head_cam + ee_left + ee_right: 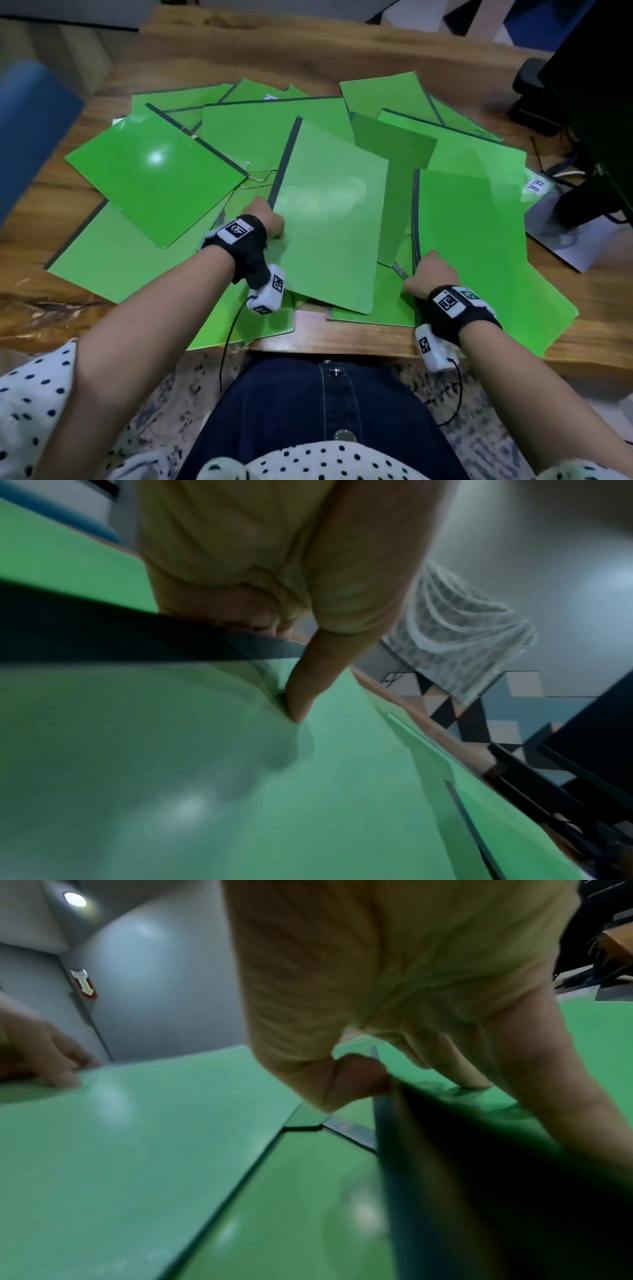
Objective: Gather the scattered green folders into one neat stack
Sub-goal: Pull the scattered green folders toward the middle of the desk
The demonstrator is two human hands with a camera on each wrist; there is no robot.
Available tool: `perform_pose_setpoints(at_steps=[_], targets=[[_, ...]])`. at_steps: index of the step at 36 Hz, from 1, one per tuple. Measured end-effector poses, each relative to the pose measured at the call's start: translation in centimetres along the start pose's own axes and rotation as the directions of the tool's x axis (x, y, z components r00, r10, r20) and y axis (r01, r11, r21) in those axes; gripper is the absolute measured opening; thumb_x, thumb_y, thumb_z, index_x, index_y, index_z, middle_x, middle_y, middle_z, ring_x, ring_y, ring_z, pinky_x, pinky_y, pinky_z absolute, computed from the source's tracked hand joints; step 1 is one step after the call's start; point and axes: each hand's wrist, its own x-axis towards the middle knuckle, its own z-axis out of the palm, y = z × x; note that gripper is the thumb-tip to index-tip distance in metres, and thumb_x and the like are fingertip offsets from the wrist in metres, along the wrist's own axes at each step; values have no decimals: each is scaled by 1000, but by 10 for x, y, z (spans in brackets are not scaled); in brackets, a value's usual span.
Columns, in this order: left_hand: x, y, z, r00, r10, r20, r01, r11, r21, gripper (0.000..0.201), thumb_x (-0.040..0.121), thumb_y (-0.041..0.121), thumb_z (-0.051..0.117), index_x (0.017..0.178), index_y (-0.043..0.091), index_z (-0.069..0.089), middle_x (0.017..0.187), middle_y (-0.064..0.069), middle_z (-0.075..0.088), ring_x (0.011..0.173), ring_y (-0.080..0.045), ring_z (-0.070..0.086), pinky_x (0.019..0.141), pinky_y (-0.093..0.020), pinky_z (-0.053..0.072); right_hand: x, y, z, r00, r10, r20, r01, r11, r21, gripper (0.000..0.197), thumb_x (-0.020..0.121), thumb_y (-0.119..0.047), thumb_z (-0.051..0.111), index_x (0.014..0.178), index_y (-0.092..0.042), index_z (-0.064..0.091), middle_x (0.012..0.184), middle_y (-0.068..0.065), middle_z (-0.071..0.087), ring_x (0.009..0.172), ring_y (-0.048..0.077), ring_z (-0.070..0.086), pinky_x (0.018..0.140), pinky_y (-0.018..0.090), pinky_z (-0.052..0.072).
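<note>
An office, by the look of it — a wooden desk [342, 61] strewn with green folders [329, 212], a paper label marked "H.R" [536, 186] at 3 o'clock, black equipment with cables [561, 171] at 2 o'clock, and plain grey walls with a recessed ceiling light [74, 899].

Only one piece of text can be read. In the head view, a small white paper label [535, 186] carries the handwritten letters "H.R". It sits on a grey-white sheet at the right edge of the brown wooden table [342, 61], just beside the pile of green plastic folders [329, 212]. In the right wrist view, a red and white wall sign [84, 984] shows only an arrow, without readable words.
</note>
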Motion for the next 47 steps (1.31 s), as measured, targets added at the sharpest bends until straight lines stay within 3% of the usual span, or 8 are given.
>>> perform_pose_setpoints(at_steps=[14, 22, 25, 29, 33, 38, 43, 47], targets=[[-7, -40, 29, 985, -83, 152, 96, 992, -87, 61, 80, 12, 71, 131, -1, 40, 124, -18, 53, 112, -34, 54, 93, -42, 48, -44, -63, -18, 876, -367, -313, 290, 919, -265, 33, 85, 10, 47, 118, 5, 46, 99, 20, 65, 87, 34, 64, 70, 38, 53], [-3, -41, 32, 982, -77, 170, 97, 989, -112, 56, 84, 12, 67, 131, -5, 42, 125, -19, 55, 113, -34, 55, 88, -36, 45, -68, -134, 24, 792, -604, -87, 597, 797, -92, 33, 82, 1, 56, 114, -3, 49, 101, 12, 59, 92, 29, 61, 68, 29, 47], [0, -42, 33, 981, -70, 179, 92, 989, -119, 48, 87, 8, 62, 129, -6, 42, 111, -16, 54, 98, -29, 54, 81, -35, 44, -39, -115, 11, 865, -481, -142, 498, 857, 135, 43, 85, -21, 64, 124, -10, 50, 114, 5, 60, 97, 23, 60, 76, 29, 50], [1, -44, 32, 977, -88, 195, 117, 983, -145, 55, 89, 14, 61, 134, -5, 36, 117, -18, 54, 104, -32, 55, 74, -31, 40, 11, -51, -23, 978, -28, -209, 93, 947, 308, 72, 81, -42, 69, 135, -7, 39, 136, 17, 48, 120, 33, 49, 91, 41, 47], [1, -42, 33, 971, -120, 206, 164, 963, -214, 65, 87, 25, 63, 137, -4, 33, 130, -23, 51, 116, -36, 53, 82, -36, 46, 27, -6, -14, 960, 281, -1, -276, 946, 170, 126, 60, -71, 71, 150, -8, 10, 155, 22, 14, 142, 40, 18, 109, 56, 28], [2, -41, 37, 969, -141, 202, 199, 931, -305, 84, 84, 34, 68, 144, 2, 18, 142, -18, 36, 126, -35, 42, 99, -43, 40, 36, 3, 14, 969, 246, 0, -238, 936, 261, 130, 50, -66, 79, 147, -9, 14, 145, 21, 38, 130, 39, 42, 105, 58, 34], [2, -39, 41, 971, -121, 205, 188, 919, -348, 100, 75, 41, 75, 146, 7, 13, 147, -18, 30, 130, -35, 38, 105, -45, 35, 28, -5, 11, 988, 123, 97, -153, 891, 428, 87, 72, -36, 79, 138, 1, 34, 136, 20, 47, 121, 35, 50, 98, 44, 44], [-2, -37, 40, 963, -154, 222, 224, 914, -338, 99, 74, 50, 72, 144, -1, 24, 142, -17, 41, 126, -31, 44, 88, -34, 40, 13, -28, 21, 995, -39, 88, -1, 910, 415, 66, 76, -36, 75, 123, -3, 42, 118, 15, 54, 110, 31, 54, 91, 39, 46]])
